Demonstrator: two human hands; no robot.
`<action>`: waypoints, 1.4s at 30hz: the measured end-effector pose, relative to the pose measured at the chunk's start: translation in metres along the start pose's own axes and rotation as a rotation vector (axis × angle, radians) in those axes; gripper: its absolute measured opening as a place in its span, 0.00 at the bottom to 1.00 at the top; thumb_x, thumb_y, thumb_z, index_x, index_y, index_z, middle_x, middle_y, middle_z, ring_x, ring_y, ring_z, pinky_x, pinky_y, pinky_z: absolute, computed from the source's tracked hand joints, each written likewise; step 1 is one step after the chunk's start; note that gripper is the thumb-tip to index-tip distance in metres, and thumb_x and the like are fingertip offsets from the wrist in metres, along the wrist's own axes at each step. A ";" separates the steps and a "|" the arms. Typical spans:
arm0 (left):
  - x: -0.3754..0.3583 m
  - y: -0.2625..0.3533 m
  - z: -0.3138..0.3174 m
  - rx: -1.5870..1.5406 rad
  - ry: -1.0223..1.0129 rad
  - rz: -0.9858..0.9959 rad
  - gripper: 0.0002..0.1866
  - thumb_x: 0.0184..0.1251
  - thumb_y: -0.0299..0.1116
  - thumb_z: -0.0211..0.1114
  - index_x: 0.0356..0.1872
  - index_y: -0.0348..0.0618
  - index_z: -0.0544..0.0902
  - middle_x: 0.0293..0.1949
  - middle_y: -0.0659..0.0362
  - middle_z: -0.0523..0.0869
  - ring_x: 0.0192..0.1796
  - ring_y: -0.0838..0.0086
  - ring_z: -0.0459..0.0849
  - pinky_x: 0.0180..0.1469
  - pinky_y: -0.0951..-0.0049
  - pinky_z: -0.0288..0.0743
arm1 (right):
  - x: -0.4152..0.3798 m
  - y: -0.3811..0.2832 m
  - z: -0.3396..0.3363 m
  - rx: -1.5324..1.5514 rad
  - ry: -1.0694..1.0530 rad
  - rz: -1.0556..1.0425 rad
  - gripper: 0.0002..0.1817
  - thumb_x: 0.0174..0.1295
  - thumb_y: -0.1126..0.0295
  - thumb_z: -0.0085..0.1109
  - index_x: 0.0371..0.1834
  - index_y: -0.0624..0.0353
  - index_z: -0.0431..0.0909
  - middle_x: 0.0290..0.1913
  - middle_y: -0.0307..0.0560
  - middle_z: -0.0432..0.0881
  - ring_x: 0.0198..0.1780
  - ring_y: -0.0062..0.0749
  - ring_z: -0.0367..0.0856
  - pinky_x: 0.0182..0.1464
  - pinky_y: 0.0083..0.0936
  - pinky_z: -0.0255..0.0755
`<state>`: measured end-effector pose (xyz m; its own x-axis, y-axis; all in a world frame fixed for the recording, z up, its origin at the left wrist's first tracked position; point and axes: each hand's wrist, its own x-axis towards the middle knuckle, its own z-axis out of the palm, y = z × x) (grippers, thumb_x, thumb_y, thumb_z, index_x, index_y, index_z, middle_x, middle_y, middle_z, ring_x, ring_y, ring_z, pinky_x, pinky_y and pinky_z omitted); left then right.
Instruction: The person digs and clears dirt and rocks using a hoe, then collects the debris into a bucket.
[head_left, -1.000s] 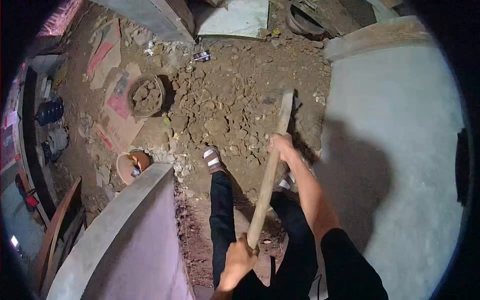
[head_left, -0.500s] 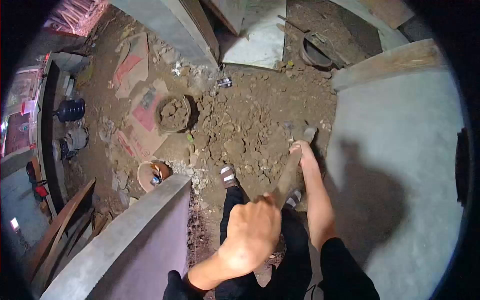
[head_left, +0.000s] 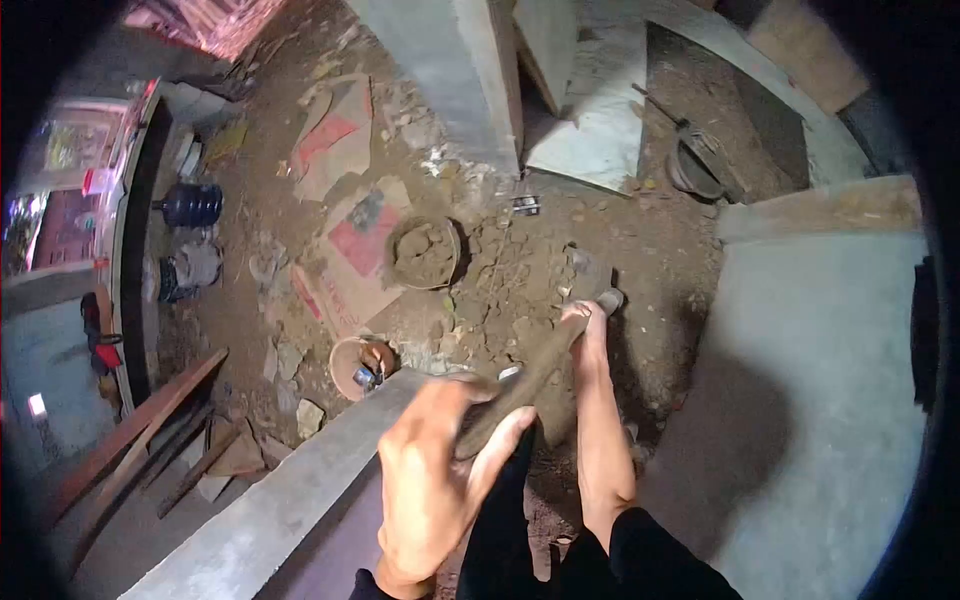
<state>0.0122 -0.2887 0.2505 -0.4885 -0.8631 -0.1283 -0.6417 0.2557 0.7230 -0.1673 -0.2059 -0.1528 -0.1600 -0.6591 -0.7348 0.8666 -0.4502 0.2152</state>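
Observation:
A long, dirt-coated wooden handle, apparently a hoe (head_left: 545, 370), slants across the middle of the view. My right hand (head_left: 588, 320) is wrapped round it near the far end, just behind a metal collar; the blade itself hardly shows. Nearer to me, my left hand (head_left: 430, 470) clasps the handle with the thumb along one side and the fingers over the other, slightly blurred. Beneath the tool lies loose, cloddy soil (head_left: 520, 270). A bucket (head_left: 460, 262) filled with clods stands on flattened cardboard (head_left: 335, 285) beyond my left hand.
A low wall (head_left: 290, 500) runs along my left, and a pale wall panel (head_left: 810, 380) rises on my right. Another bucket (head_left: 350, 368) with small items sits by the left wall's end. Planks (head_left: 130, 440) lean at far left. A dark basin (head_left: 690, 170) lies at back right.
The view has shifted left, so the surroundings appear further right and lower. My left hand has moved left with the handle's near end, and its grip has loosened. My right hand keeps hold.

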 end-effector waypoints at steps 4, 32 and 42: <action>-0.019 -0.047 -0.039 -0.065 0.283 -0.097 0.10 0.54 0.24 0.74 0.35 0.33 0.82 0.38 0.50 0.87 0.38 0.66 0.87 0.44 0.71 0.79 | 0.027 0.091 0.028 -0.071 0.159 -0.019 0.18 0.58 0.76 0.52 0.15 0.48 0.58 0.16 0.31 0.59 0.16 0.19 0.58 0.21 0.15 0.59; -0.266 -0.327 0.166 -0.741 0.570 -1.005 0.16 0.79 0.38 0.47 0.32 0.39 0.72 0.22 0.61 0.72 0.20 0.75 0.72 0.25 0.72 0.71 | 0.051 0.145 -0.012 -1.005 0.255 -0.071 0.09 0.72 0.63 0.52 0.39 0.56 0.70 0.26 0.39 0.71 0.25 0.28 0.72 0.28 0.28 0.71; -0.111 -0.132 0.169 -0.422 -0.195 -0.586 0.16 0.77 0.38 0.50 0.56 0.41 0.76 0.35 0.44 0.85 0.38 0.60 0.86 0.41 0.65 0.76 | -0.022 -0.018 -0.033 -1.026 0.252 -0.188 0.03 0.68 0.75 0.53 0.41 0.61 0.72 0.27 0.39 0.72 0.24 0.29 0.72 0.25 0.27 0.70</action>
<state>0.0514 -0.1526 0.0549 -0.2573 -0.7038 -0.6622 -0.5669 -0.4450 0.6932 -0.1639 -0.1640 -0.1617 -0.3317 -0.4361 -0.8366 0.8400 0.2672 -0.4723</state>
